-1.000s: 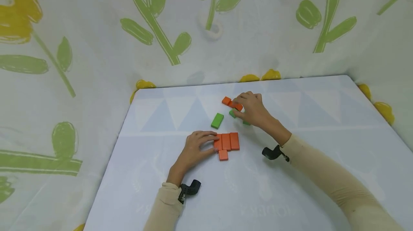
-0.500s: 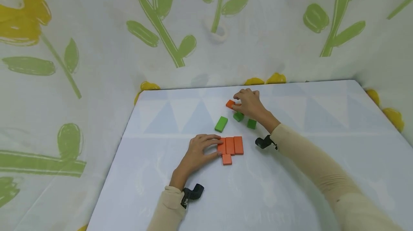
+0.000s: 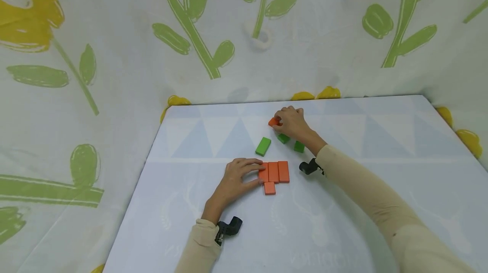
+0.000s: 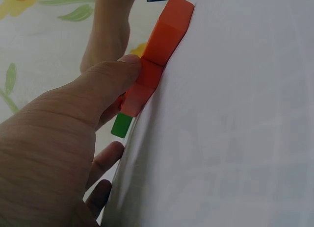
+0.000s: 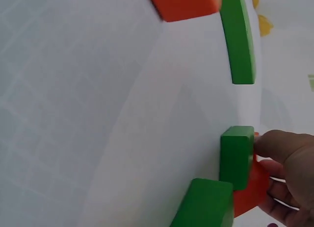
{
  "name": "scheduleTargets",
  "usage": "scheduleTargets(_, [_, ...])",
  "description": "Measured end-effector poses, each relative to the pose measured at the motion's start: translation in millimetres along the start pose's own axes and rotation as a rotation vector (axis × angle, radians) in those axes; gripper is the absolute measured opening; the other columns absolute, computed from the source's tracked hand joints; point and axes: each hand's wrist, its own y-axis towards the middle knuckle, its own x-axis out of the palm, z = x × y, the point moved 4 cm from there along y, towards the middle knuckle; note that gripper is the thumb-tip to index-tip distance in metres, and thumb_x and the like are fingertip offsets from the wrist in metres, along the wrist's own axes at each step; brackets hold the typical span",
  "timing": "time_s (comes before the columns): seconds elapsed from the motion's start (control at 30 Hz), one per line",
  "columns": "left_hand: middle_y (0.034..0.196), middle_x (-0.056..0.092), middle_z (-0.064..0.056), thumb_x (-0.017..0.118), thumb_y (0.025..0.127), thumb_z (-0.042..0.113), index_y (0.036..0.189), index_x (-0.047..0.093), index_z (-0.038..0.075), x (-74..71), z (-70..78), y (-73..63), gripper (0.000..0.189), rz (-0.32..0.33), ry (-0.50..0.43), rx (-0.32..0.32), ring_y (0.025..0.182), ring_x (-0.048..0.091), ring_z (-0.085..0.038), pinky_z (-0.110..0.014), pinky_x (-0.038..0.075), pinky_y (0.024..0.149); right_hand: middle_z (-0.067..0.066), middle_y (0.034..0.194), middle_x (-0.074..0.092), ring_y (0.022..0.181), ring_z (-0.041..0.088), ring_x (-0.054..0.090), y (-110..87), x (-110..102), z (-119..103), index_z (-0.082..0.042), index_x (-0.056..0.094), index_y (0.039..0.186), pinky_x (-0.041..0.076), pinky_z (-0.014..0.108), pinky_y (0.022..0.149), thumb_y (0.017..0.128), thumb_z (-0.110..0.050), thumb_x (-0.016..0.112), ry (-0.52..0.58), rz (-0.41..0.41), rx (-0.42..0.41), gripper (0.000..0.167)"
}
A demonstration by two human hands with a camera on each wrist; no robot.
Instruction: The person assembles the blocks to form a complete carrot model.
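My left hand [image 3: 234, 175] holds the leftmost orange block [image 3: 263, 174] of a flat group, fingers at its far end and thumb at its near end. Two more oblong orange blocks [image 3: 278, 172] lie side by side against it, and a small orange square block [image 3: 270, 188] sits below. The left wrist view shows my thumb [image 4: 110, 75] against the orange row. Farther back, my right hand [image 3: 292, 121] pinches an orange block [image 5: 252, 188], partly hidden by fingers and green blocks. Another orange piece [image 3: 272, 122] shows beside its fingertips.
An oblong green block [image 3: 263, 146] lies between the two hands. Two smaller green blocks [image 3: 283, 138] [image 3: 299, 146] are just in front of the right hand. The pale patterned table [image 3: 343, 205] ends at a flower-printed curtain [image 3: 133, 65].
My right hand has shifted over the orange pieces at the back and its fingers have closed, uncovering the green blocks. The left hand stays on the orange group; the head view has shifted slightly.
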Motion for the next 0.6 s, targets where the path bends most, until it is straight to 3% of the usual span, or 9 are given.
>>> scheduleTargets(0.3, [0.138, 0.057, 0.012, 0.073, 0.092, 0.039, 0.128, 0.069, 0.027, 2.7, 3.7, 1.3, 0.038, -0.003, -0.007, -0.001, 0.129, 0.046, -0.019, -0.053, 0.032, 0.103, 0.008, 0.114, 0.065, 0.116, 0.031, 0.049, -20.0, -17.5, -2.4, -0.007, 0.069, 0.119, 0.030, 0.052, 0.093, 0.090, -0.026, 0.077, 0.077, 0.093, -0.032, 0.035])
scheduleTargets(0.6, [0.137, 0.057, 0.013, 0.074, 0.092, 0.037, 0.129, 0.068, 0.026, -1.3, 0.8, 1.0, 0.039, -0.003, -0.001, -0.006, 0.129, 0.046, -0.019, -0.052, 0.031, 0.104, 0.008, 0.111, 0.067, 0.112, 0.030, 0.052, -65.7, -42.3, -17.8, -0.007, 0.072, 0.116, 0.030, 0.054, 0.093, 0.086, -0.021, 0.080, 0.125, 0.168, -0.181, 0.034])
